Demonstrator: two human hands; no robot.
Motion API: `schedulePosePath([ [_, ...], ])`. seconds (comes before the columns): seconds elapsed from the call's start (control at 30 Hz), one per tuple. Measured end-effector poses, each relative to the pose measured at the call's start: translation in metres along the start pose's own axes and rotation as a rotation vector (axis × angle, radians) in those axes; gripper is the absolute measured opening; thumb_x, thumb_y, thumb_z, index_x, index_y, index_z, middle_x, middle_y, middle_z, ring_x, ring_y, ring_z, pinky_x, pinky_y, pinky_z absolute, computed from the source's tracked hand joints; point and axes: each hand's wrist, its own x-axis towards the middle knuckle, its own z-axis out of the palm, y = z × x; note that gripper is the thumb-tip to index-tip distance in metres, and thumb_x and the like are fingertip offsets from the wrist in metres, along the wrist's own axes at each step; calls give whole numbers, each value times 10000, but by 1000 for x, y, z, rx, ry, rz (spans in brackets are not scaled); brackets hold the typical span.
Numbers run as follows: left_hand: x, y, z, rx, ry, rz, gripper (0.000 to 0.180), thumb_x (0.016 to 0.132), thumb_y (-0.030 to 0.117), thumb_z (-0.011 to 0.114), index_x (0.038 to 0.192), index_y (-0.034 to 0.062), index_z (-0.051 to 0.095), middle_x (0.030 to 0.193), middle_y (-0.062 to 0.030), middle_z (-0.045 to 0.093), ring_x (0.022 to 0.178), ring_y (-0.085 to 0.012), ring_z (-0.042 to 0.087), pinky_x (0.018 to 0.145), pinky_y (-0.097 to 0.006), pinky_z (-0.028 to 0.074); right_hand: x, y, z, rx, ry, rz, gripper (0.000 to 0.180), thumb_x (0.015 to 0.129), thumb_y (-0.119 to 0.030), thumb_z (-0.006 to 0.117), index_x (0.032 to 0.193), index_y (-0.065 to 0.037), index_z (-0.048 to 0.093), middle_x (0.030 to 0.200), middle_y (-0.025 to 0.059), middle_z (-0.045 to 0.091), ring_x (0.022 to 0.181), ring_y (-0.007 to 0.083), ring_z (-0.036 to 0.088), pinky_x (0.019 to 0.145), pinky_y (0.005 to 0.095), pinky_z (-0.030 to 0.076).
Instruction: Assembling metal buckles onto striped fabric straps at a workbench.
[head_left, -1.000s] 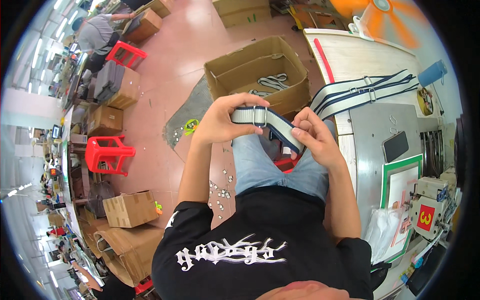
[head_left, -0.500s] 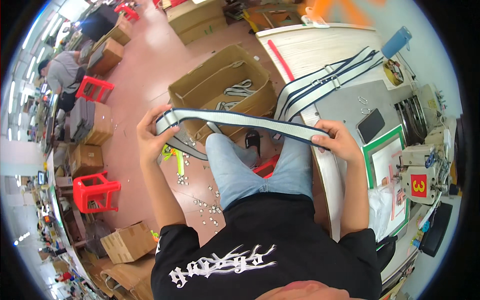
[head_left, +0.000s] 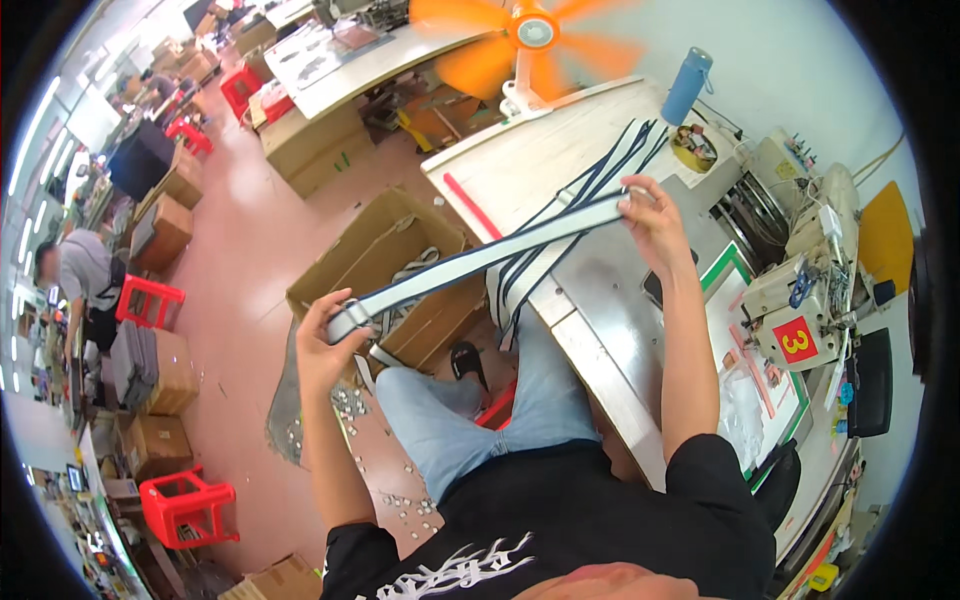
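- Left hand [head_left: 325, 345] grips one end of a grey-white woven strap [head_left: 480, 258] above an open cardboard box [head_left: 345, 275].
- Right hand [head_left: 655, 215] pinches the other end over the pale worktable [head_left: 520, 165].

We look steeply down from head height (a single wide fisheye view), close over our lap, with the worktable [head_left: 560, 170] right and the floor [head_left: 250, 250] left.

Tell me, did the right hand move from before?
Yes. The right hand, gripping the striped strap, has gone from above the lap out over the work table, toward the sewing machine.
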Motion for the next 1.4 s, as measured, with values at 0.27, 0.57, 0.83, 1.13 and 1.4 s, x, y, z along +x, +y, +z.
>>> schedulePosePath([
  [0.27,-23,-10,113,-70,-171,-279,222,983,134,758,1136,-24,732,907,-35,719,696,-71,655,613,-237,518,151,-11,-111,-187,575,-135,407,887,-94,845,1228,-50,626,852,-13,646,614,61,549,521,242,413],
  [0.57,-23,-1,150,-350,-227,-434,244,1021,84,707,1232,-35,671,909,-24,708,703,-49,614,620,-210,479,267,-41,-208,-677,732,-142,305,898,-143,818,1166,-48,707,833,34,669,607,130,612,520,298,473],
  [0.83,-43,-98,162,153,-429,-263,498,940,219,772,1365,6,624,1268,-156,649,1188,-297,632,1045,-380,490,279,-31,-202,-1302,590,46,454,941,-257,744,1298,-9,615,987,116,726,748,168,717,615,327,580],
  [1.13,-106,-314,72,273,-26,-529,307,909,78,668,1206,22,725,1155,-175,730,1129,-301,660,1044,-382,513,135,-17,-63,-741,106,81,258,1017,-314,712,1139,-89,740,991,-19,670,821,74,607,750,221,450],
  [1.4,-85,-389,22,408,493,-812,452,804,231,703,1226,88,780,1137,-265,751,1204,-414,616,1068,-425,500,-47,-13,84,-703,-317,205,106,1049,-130,631,1030,-33,670,866,2,627,741,77,569,672,245,455],
])
